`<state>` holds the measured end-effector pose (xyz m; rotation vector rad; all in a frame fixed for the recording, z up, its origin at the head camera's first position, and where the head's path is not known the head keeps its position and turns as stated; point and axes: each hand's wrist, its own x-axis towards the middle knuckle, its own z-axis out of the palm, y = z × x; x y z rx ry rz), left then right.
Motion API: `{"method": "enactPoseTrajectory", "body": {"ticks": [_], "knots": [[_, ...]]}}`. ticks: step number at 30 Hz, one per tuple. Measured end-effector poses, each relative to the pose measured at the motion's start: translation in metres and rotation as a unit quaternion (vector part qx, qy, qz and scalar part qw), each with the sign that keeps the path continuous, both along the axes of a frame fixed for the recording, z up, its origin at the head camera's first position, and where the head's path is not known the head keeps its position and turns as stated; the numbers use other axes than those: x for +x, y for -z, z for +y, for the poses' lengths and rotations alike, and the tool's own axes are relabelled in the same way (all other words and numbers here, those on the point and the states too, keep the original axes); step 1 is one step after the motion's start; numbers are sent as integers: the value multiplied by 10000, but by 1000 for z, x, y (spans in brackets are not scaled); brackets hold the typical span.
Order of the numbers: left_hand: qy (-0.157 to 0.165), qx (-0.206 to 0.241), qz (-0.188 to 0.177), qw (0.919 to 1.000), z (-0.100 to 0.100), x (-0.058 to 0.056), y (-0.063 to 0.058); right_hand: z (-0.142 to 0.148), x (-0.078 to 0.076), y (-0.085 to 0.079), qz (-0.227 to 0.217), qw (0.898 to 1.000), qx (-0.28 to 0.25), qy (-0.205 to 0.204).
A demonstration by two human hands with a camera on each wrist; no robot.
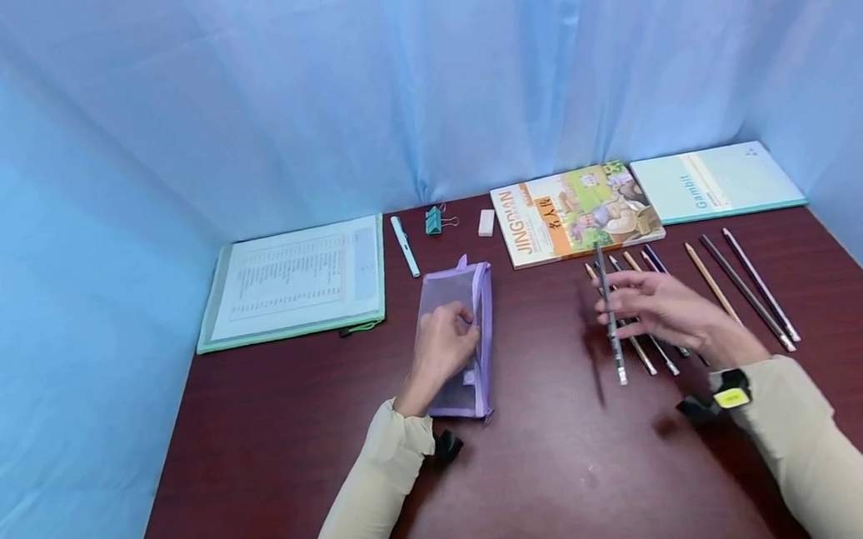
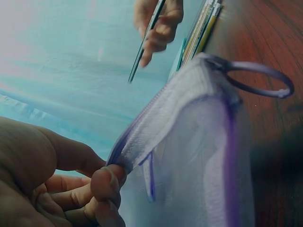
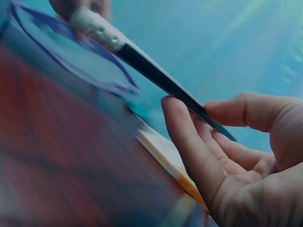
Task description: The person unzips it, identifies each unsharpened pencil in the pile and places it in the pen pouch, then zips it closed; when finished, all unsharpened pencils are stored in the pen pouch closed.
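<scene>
My left hand pinches the zippered edge of a purple mesh pencil case, which lies on the table in front of me. In the left wrist view, thumb and fingertips grip the fabric edge of the case, and a loop hangs off its end. To the right, my right hand holds a dark pencil between thumb and fingers, raised above the table. Its white eraser end points toward the case in the right wrist view. Several more pencils lie under and behind that hand.
Three pencils lie farther right. Along the back are a picture-covered book, a pale green notebook, a white eraser, a teal binder clip and a light blue pen. A document folder lies at left.
</scene>
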<state>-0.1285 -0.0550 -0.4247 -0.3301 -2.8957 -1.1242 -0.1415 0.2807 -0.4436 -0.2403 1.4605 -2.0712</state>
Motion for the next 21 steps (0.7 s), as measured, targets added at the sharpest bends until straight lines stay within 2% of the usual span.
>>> {"method": "enactPoseTrajectory", "body": {"ticks": [4,10,16,21], "knots": [[-81,100,-84,9999,2,0,1,-42,2,7,-262,9995,-81,-154],[-185,224,-166,9994,4,-1,1,-97,-1,16,-557,9980,295,-85],[-205,273,-211,9992,6,0,2,-137,-10,22,-499,9968,629,-59],[-210,323,-274,9989,6,0,2,-158,-15,19,-339,9929,1084,342]]}}
